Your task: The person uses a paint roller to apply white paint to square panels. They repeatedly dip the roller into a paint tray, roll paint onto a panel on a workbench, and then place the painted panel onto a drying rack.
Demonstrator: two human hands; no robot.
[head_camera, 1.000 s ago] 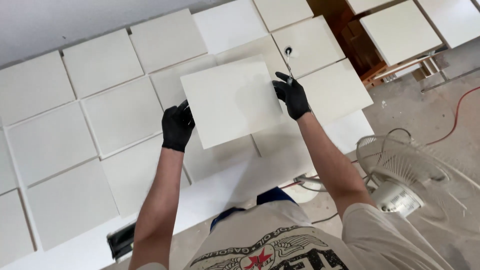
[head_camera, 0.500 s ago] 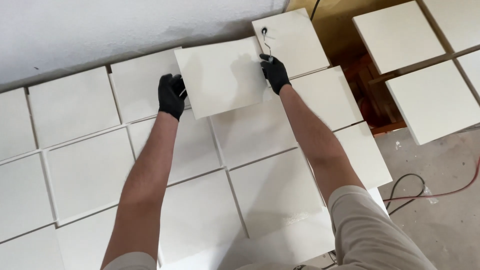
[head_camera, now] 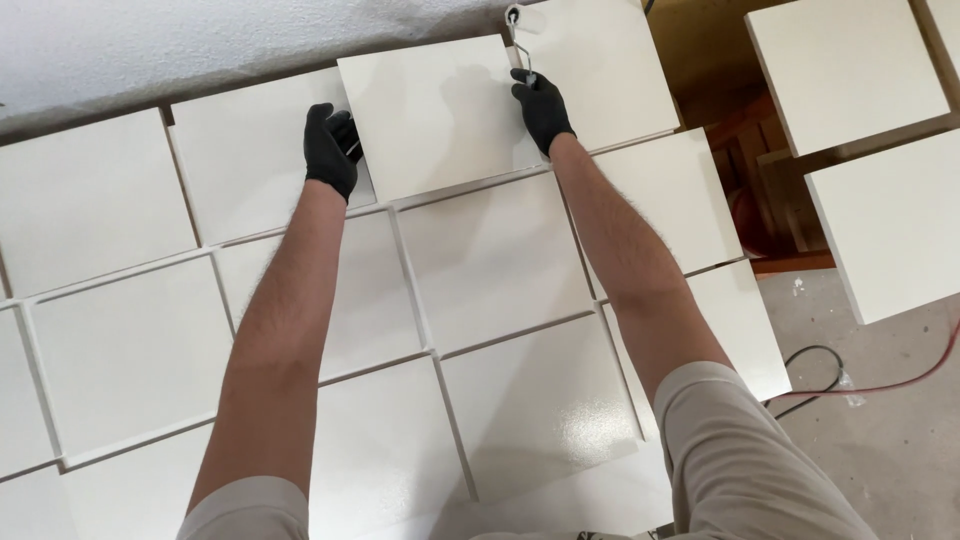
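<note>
Held thing: a square white panel (head_camera: pixel 435 115), flat and thin, with a smooth painted face.
Where it is: at the far edge of the field of white panels (head_camera: pixel 495 265) laid out on the floor, just short of the white wall (head_camera: pixel 150 50), and overlapping the neighbouring panel on its left side.
Left hand (head_camera: pixel 332 148): black-gloved, closed on the panel's left edge near the lower corner.
Right hand (head_camera: pixel 542 105): black-gloved, pressed against the panel's right edge while also clasping the handle of a small paint roller (head_camera: pixel 522 25); the roller head pokes up past the panel's far right corner.
Handling: judged stiff and fairly light, since two edge holds carry it without sag. The glossy coat looks slippery and easily marked, so the bare edges are the safe place to hold, opposite sides for balance.
Orientation: face up, near level, slightly rotated against the grid. Being almost square, it has no clear long axis; its edges run roughly along and away from the wall.
Nearby: a red cable (head_camera: pixel 900 380) on the concrete floor (head_camera: pixel 880 450), right of the panels.
</note>
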